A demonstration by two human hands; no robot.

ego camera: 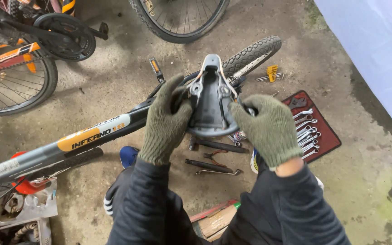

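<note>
A grey bicycle saddle point(210, 97) is turned underside up in the middle of the view, its rails showing. My left hand point(165, 120), in a green knit glove, grips the saddle's left side. My right hand point(268, 127), gloved the same, holds the right side near the rail. The saddle sits over a black and orange bicycle frame point(87, 138) that lies across the concrete floor, with its knobby tyre point(252, 54) beyond the saddle.
A red roll of spanners point(314, 127) lies open to the right, a yellow hex key set point(272, 73) beyond it. Pliers and loose tools point(214, 159) lie below the saddle. Other bicycles' wheels point(14, 86) stand at upper left; a box of parts point(21, 204) is at lower left.
</note>
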